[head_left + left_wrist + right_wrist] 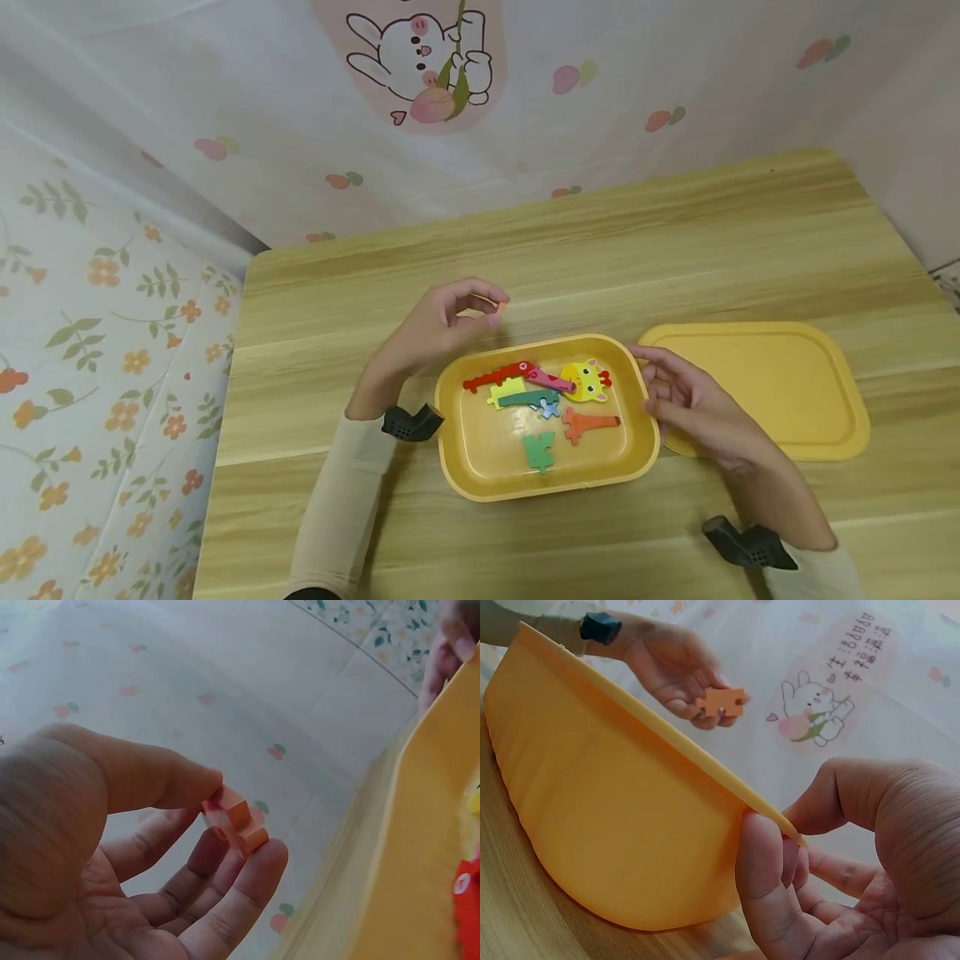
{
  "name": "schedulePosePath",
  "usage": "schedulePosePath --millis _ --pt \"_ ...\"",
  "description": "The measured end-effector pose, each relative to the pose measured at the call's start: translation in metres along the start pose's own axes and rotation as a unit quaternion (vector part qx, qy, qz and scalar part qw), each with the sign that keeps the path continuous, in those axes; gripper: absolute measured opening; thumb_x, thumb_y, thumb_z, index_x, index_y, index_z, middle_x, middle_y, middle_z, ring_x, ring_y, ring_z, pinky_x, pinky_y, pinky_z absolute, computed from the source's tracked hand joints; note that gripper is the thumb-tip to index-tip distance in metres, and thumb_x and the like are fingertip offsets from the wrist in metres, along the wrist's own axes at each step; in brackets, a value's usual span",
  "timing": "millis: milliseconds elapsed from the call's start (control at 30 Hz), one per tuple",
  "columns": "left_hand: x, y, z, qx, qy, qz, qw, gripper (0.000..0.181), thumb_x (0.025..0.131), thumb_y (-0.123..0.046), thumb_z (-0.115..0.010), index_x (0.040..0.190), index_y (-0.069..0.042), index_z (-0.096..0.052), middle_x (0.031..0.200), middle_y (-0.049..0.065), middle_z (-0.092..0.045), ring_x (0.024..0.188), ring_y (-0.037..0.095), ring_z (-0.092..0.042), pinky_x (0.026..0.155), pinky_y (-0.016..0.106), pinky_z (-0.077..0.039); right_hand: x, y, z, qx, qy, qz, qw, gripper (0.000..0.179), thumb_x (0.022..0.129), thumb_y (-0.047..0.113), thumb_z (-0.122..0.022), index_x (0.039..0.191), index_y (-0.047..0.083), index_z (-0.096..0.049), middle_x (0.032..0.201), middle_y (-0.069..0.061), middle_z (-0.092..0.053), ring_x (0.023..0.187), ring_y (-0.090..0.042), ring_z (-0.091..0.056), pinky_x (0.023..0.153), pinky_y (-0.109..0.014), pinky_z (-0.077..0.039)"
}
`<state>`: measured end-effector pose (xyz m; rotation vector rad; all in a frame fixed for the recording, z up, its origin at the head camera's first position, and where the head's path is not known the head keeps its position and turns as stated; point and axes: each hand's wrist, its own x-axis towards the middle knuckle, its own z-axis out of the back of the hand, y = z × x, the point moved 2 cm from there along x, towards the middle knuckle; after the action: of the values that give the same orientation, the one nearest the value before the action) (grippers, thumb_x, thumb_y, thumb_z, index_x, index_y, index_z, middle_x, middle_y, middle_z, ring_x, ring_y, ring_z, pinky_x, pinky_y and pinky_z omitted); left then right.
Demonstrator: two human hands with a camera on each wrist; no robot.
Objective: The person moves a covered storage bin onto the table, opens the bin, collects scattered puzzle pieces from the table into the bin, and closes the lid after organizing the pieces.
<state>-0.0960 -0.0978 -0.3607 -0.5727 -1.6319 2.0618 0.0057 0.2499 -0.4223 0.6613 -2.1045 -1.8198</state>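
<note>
My left hand (452, 321) pinches an orange puzzle piece (724, 702) between thumb and fingers, above the table just behind a yellow plastic box (480, 490). In the left wrist view the same piece (234, 819) shows its notched edge. At the box's right end, my right hand (686, 400) grips the rim, thumb on one side and fingers on the other. Inside the box lie a giraffe-head piece (583, 382), a red piece (495, 378), a pink piece (550, 380), an orange piece (592, 422), a green piece (538, 452) and several others.
A yellow lid (757, 387) lies flat on the wooden table (570, 267), right of the box and partly behind my right hand. Patterned cloth (420, 158) hangs along the back edge, with floral cloth (112, 375) at the left.
</note>
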Motion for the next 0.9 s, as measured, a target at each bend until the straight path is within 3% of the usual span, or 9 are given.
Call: schedulePosePath --millis 133,233,367,467,667,900 --pt "-0.013 -0.002 -0.008 -0.018 -0.010 0.009 0.9998 0.025 0.101 -0.002 -0.065 0.125 0.002 -0.065 0.133 0.027 -0.061 0.119 0.038 -0.063 0.094 0.034 -0.065 -0.001 -0.002 0.000 -0.003 -0.007 -0.007 0.9999 0.062 0.100 -0.016 -0.053 0.157 0.003 -0.039 0.110 -0.006 -0.062 0.083 -0.008 -0.069 0.053 -0.028 -0.063" --pt "-0.022 -0.001 -0.017 -0.010 -0.025 0.020 0.9994 0.025 0.101 -0.006 -0.066 0.125 0.001 -0.065 0.130 0.022 -0.063 0.117 0.029 -0.063 0.095 0.027 -0.064 -0.001 -0.002 0.001 -0.001 -0.012 -0.014 0.9998 0.062 0.100 -0.015 -0.054 0.157 0.003 -0.038 0.111 -0.007 -0.063 0.084 -0.008 -0.069 0.053 -0.028 -0.063" --pt "-0.032 -0.001 -0.031 0.016 -0.041 0.027 0.9987 0.025 0.101 -0.010 -0.068 0.125 -0.002 -0.067 0.126 0.012 -0.068 0.117 0.024 -0.065 0.097 0.029 -0.065 -0.001 -0.001 0.002 -0.003 -0.011 -0.011 0.9999 0.062 0.100 -0.016 -0.054 0.157 0.002 -0.039 0.111 -0.007 -0.063 0.084 -0.009 -0.069 0.052 -0.028 -0.063" --pt "-0.037 0.001 -0.037 0.019 -0.044 0.031 0.9984 0.025 0.101 -0.010 -0.069 0.125 -0.003 -0.067 0.126 0.013 -0.068 0.117 0.024 -0.065 0.096 0.028 -0.065 -0.001 0.000 0.003 -0.005 -0.010 -0.009 0.9999 0.062 0.099 -0.016 -0.053 0.156 0.002 -0.039 0.110 -0.007 -0.062 0.083 -0.008 -0.069 0.052 -0.028 -0.063" --pt "-0.044 0.008 -0.040 0.017 -0.056 0.040 0.9975 0.027 0.100 -0.009 -0.070 0.126 -0.003 -0.067 0.127 0.015 -0.068 0.117 0.026 -0.066 0.097 0.030 -0.064 -0.001 0.000 0.003 -0.008 -0.010 -0.009 0.9999 0.061 0.100 -0.015 -0.054 0.157 0.001 -0.038 0.109 -0.008 -0.061 0.081 -0.008 -0.068 0.052 -0.027 -0.063" --pt "-0.048 0.006 -0.043 0.046 -0.053 0.046 0.9965 0.025 0.100 -0.011 -0.071 0.124 -0.006 -0.068 0.127 0.009 -0.067 0.116 0.023 -0.067 0.094 0.026 -0.063 -0.001 0.000 0.002 -0.013 -0.016 -0.011 0.9997 0.060 0.101 -0.013 -0.055 0.157 0.003 -0.039 0.107 -0.007 -0.061 0.081 -0.009 -0.067 0.052 -0.028 -0.063"
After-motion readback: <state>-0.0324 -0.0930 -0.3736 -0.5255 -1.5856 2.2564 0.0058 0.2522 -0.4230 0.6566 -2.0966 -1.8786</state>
